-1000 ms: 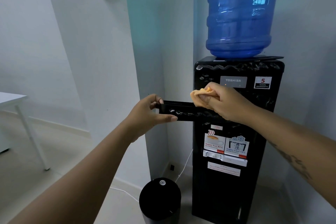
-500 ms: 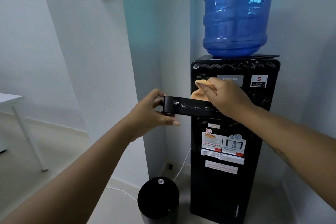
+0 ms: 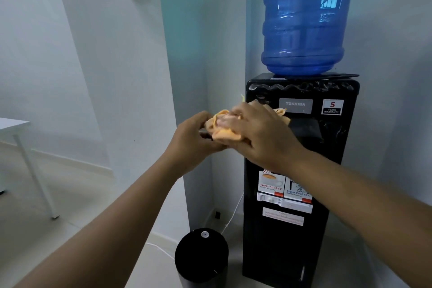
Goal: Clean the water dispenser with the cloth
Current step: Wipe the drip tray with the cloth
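Both my hands are bunched round the cloth (image 3: 223, 130) in front of the water dispenser (image 3: 301, 170): right hand (image 3: 264, 133) clamped over it, left hand (image 3: 194, 140) curled under. The black tray the left hand grips is nearly hidden, so I reckon hard rubbing could knock it loose onto the floor.

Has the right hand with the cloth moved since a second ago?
Yes. The right hand and cloth shifted left, off the dispenser front, towards the left hand.
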`<state>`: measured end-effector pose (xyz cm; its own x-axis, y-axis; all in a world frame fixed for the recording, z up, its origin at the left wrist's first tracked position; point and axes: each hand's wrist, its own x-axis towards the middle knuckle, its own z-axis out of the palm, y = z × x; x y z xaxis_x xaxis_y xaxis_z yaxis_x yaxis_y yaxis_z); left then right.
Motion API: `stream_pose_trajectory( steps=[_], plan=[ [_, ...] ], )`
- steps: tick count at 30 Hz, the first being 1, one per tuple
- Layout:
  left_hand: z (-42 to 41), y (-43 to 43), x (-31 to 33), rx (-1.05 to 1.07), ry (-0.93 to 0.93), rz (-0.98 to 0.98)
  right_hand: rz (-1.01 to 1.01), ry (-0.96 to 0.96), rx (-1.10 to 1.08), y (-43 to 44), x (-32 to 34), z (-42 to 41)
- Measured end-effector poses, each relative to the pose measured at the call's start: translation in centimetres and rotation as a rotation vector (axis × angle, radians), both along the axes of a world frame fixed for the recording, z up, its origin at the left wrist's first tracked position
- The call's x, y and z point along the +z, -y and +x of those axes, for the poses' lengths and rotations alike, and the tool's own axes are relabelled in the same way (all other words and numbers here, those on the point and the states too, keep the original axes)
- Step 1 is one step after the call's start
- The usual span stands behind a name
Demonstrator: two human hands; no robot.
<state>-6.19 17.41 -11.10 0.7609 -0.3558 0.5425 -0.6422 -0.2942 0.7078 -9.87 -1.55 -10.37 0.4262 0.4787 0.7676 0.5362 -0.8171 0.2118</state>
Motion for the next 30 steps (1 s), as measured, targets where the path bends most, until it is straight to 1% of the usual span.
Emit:
stream_pose_trajectory(
  steps=[1, 2, 5, 7, 9, 11, 13, 14, 16, 18, 19, 20, 22, 24, 25, 27, 28, 30],
  plan=[
    [0.0, -0.3, 0.0, 0.014, 0.000, -0.026, -0.058, 0.032, 0.005, 0.7, -0.7, 0.3],
    [0.0, -0.5, 0.0, 0.027, -0.013, -0.049, -0.060, 0.051, 0.004, 1.8, -1.2, 0.5],
    [-0.3, -0.6, -0.3, 0.057, -0.021, -0.044, 0.097, 0.102, -0.065, 3.1, -2.0, 0.9],
    [-0.7, 0.2, -0.2, 0.034, -0.019, -0.093, 0.137, 0.163, -0.104, 1.3, -1.4, 1.0],
    [-0.7, 0.8, 0.1, 0.007, 0.029, -0.116, 0.070, 0.197, -0.079, -0.9, -0.4, 0.8],
    [-0.5, 0.6, 0.1, -0.013, 0.053, -0.073, -0.023, 0.196, -0.050, -1.2, 0.3, 0.6],
    [-0.5, 0.3, -0.1, -0.037, 0.062, -0.023, -0.019, 0.143, -0.043, 0.6, 0.2, 0.6],
    [-0.6, 0.0, -0.2, -0.037, 0.064, -0.005, 0.033, 0.116, -0.058, 2.0, 0.1, 0.7],
    [-0.7, -0.5, -0.1, -0.026, 0.061, 0.013, 0.227, 0.099, -0.138, 4.6, -0.2, 0.7],
    [-0.5, -0.5, 0.1, -0.016, 0.058, 0.024, 0.408, 0.133, -0.239, 5.5, -0.3, 0.8],
    [-0.5, -0.3, 0.2, -0.018, 0.053, 0.026, 0.444, 0.155, -0.274, 4.9, -0.1, 0.8],
    [-0.4, 0.1, 0.3, -0.027, 0.047, 0.016, 0.432, 0.177, -0.290, 3.8, 0.2, 0.8],
    [-0.6, 1.0, 0.3, -0.044, 0.055, -0.012, 0.278, 0.208, -0.227, 1.3, 0.6, 0.6],
    [-0.6, 1.1, 0.2, -0.048, 0.077, 0.002, 0.104, 0.162, -0.124, 1.1, 1.4, 0.1],
    [-0.6, 0.8, 0.2, -0.048, 0.092, 0.026, 0.061, 0.129, -0.101, 2.1, 1.6, 0.1],
    [-0.7, 0.0, 0.3, -0.043, 0.125, 0.073, 0.072, 0.075, -0.121, 5.2, 1.3, 0.2],
    [-0.7, -0.4, 0.4, -0.033, 0.129, 0.092, 0.122, 0.034, -0.155, 6.8, 1.0, 0.3],
    [-0.6, -0.8, 0.5, -0.018, 0.115, 0.109, 0.285, -0.054, -0.216, 8.8, 0.4, 0.8]
  ],
)
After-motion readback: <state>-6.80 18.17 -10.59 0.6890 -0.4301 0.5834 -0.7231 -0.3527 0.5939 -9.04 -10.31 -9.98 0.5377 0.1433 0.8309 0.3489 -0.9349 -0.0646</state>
